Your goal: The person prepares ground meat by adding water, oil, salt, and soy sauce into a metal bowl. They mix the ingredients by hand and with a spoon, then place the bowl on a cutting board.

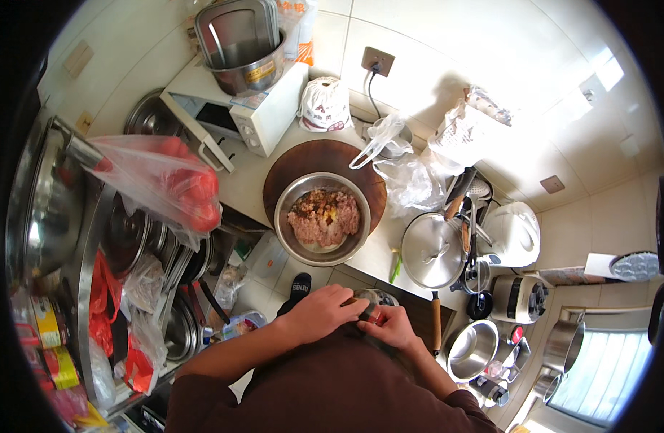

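Close to my body, my left hand (332, 311) and my right hand (391, 326) are together on a small reddish object (373, 315), perhaps a jar or packet; fingers cover much of it, so its kind is unclear. Past the hands, a stainless steel bowl (286, 238) stands on a round wooden chopping board (332, 154) at the counter's corner. Raw minced meat (315, 227) lies in the bowl, with dark sauce or seasoning and a yellow patch on top. Neither hand touches the bowl.
A white microwave (272, 122) with its door ajar carries a steel pot (250, 76). Right of the board are plastic bags (413, 181), a lidded pan (432, 254) and a white kettle (510, 233). A bag of red items (188, 189) hangs at left above a rack of pans.
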A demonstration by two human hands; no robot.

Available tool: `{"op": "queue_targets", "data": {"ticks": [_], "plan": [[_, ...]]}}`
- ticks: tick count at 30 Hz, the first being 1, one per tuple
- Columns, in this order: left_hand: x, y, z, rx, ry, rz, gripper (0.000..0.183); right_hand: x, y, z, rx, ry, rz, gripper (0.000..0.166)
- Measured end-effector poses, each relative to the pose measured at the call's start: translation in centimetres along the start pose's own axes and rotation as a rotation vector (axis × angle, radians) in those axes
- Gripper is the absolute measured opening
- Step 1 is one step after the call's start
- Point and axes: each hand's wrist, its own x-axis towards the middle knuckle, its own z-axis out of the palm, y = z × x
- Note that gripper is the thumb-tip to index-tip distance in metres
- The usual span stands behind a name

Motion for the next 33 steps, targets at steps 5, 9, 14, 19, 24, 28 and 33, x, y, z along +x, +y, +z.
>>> {"op": "queue_targets", "data": {"ticks": [5, 9, 14, 19, 24, 28, 33], "plan": [[-2.6, 0.0, 2.2, -0.066, 0.018, -0.093, 0.035, 0.0, 1.9, 1.2, 0.013, -0.140, -0.017, 0.037], [-5.4, 1.9, 4.8, 0.069, 0.079, -0.340, 0.035, 0.5, 3.3, 3.0, 0.014, -0.252, 0.008, 0.036], [-8.8, 1.8, 5.4, 0.063, 0.109, -0.250, 0.031, -0.4, 2.7, 5.6, -0.008, -0.274, 0.008, 0.032], [-13.0, 0.8, 4.1, 0.002, 0.136, -0.146, 0.031, -0.8, 2.9, 9.1, 0.018, -0.287, 0.034, 0.024], [-21.0, 2.2, 5.2, -0.171, 0.363, -0.585, 0.038, 0.0, -0.4, 14.9, -0.197, -0.347, 0.012, 0.024], [-28.0, 3.5, 4.8, -0.482, 0.460, -0.909, 0.046, 1.3, -1.2, 21.2, -0.361, -0.369, -0.096, 0.031], [-37.8, 3.8, 7.0, -0.547, 0.700, -1.042, 0.042, 2.8, -3.9, 26.8, -0.424, -0.496, -0.065, 0.047]]}}
